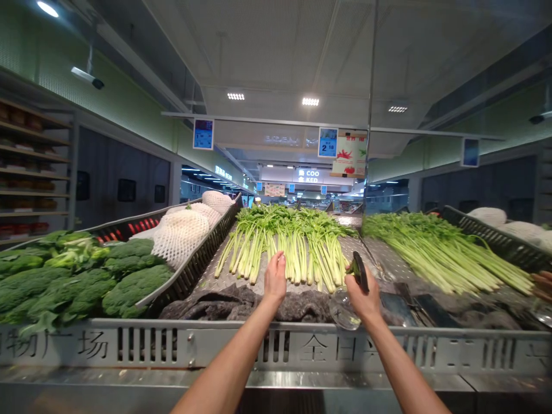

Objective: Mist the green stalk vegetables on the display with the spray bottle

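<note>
Several bunches of celery [297,241] lie side by side on a dotted sloping surface, leaves at the back and pale stalk ends facing me. My left hand [275,279] is up in front of the stalk ends, fingers pointing forward and partly hidden behind the hand; nothing shows in it. My right hand [363,293] is closed around a clear spray bottle [345,310] with a black spray head [359,272]. The bottle's round base faces me, just above a crumpled dark grey cloth [297,306] along the front.
Broccoli [86,282] fills the left crate section, with net-wrapped produce [183,233] behind it. A grey slotted rail [224,345] runs across the front. On the right, a mirror [431,190] reflects the celery. Price signs [328,142] hang above.
</note>
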Available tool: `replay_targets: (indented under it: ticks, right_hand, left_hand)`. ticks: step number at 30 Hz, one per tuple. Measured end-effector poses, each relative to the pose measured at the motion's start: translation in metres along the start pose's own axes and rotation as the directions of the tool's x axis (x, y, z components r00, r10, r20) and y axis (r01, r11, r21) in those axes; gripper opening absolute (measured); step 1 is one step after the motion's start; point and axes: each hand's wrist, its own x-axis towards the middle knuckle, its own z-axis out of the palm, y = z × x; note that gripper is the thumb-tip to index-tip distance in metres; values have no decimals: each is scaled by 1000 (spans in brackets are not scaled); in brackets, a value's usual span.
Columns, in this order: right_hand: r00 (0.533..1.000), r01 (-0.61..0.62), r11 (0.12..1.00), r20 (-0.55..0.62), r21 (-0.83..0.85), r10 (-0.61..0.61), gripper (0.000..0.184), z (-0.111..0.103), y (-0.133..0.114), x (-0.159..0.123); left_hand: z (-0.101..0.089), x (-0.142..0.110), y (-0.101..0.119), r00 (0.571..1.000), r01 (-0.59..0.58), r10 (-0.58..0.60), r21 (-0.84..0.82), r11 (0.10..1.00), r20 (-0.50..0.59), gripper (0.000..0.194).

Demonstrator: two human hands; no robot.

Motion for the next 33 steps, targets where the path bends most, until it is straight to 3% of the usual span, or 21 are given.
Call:
replay_targets:
  ticks: [11,25,33]
  right_hand:
    - [1000,12,999,3,-30,-12,33,-2,-5,-4]
    - [998,43,998,52,-55,-40,25,-3,-9,-6]
    - [996,19,999,85,-25,-17,31,3,-9,-6]
  left_hand:
    - [21,-10,-9,1000,-8,9,-88,996,15,40]
    - [24,-6,-5,999,-42,41,-30,999,-36,38]
    - [11,-3,-6,998,-45,45,7,999,-50,38]
